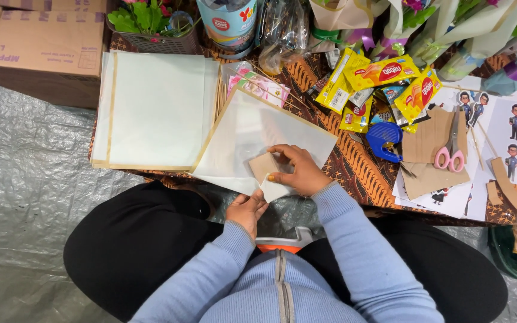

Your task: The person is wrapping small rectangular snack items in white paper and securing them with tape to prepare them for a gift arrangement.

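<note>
Brown cardboard piece (263, 165) sits on a translucent white sheet (252, 140) edged in gold, at the near edge of a low table (354, 164) with a brown batik cloth. Right hand (299, 170) lies on top, fingers curled down, fingertips pressing the card's right edge; it pins rather than grips. Left hand (246, 210) comes from below the table edge, fingers closed on the sheet's near corner, which looks folded up toward the card. Whether the thumb is under the paper, cannot tell.

Step, as judged: wrapping or folding the sheet corner around the card, early on, only one corner is up. Next move likely needs the right fingers to keep the card flat while the left creases the fold tight; a slip would skew the card.

Card lies directly under the right fingertips, just above the left hand, touching both via the paper.

Around: stack of more sheets (157, 107) to the left, yellow snack packets (384, 72), pink scissors (452, 152), blue comb-like tool (384, 139), printed cutout figures (514, 122).
</note>
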